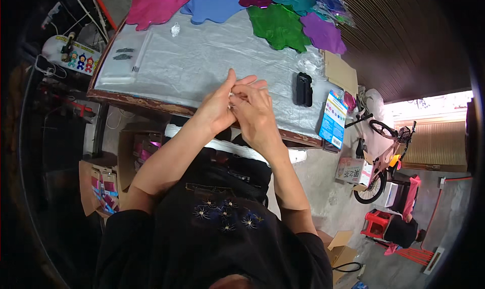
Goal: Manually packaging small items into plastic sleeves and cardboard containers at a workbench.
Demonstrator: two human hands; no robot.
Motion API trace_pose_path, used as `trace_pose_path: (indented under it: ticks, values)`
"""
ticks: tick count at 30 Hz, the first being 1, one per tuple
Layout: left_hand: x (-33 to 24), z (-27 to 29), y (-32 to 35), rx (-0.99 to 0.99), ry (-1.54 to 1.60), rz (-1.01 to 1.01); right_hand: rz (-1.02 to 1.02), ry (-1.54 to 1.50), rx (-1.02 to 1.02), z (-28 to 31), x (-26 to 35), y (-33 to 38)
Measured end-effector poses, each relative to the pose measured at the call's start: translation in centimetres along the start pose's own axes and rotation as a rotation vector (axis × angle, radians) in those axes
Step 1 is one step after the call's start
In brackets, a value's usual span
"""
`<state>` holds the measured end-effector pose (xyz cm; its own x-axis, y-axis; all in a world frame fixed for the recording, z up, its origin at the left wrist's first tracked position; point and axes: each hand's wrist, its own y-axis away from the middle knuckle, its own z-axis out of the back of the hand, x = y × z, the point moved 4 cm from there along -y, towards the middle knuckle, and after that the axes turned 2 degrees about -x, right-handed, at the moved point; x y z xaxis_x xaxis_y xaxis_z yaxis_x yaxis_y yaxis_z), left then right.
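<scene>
Both hands meet over the near table edge [151, 106], left hand [218, 107] and right hand [255, 114] pinching together on a tiny pale piece [231, 101]; it could slip from so small a grip and drop to the floor. The open cardboard box [98, 188], near left, holds colourful packets.
</scene>
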<state>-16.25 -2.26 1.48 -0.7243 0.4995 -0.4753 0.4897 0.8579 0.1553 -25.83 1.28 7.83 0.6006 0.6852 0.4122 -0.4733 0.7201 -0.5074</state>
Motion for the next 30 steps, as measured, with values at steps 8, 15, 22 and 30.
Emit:
trace_pose_path:
  ticks: [8, 15, 22, 30]
  values:
    - [2.1, -0.8, -0.1, -0.036, -0.199, -0.049, -0.224, -0.354, -0.366, 0.6, -0.7, -4.0]
    - [0.0, -4.1, 2.1, 0.163, 0.31, -0.013, -0.212, -0.003, -0.209, -1.5, -0.4, -3.3]
    - [-0.8, -4.7, 0.5, 0.237, 0.253, -0.052, 0.098, -0.118, -0.064, -0.7, 4.3, -4.1]
    - [0.1, -4.3, 0.5, 0.204, 0.211, -0.089, 0.159, -0.089, -0.175, 0.7, 1.2, -5.1]
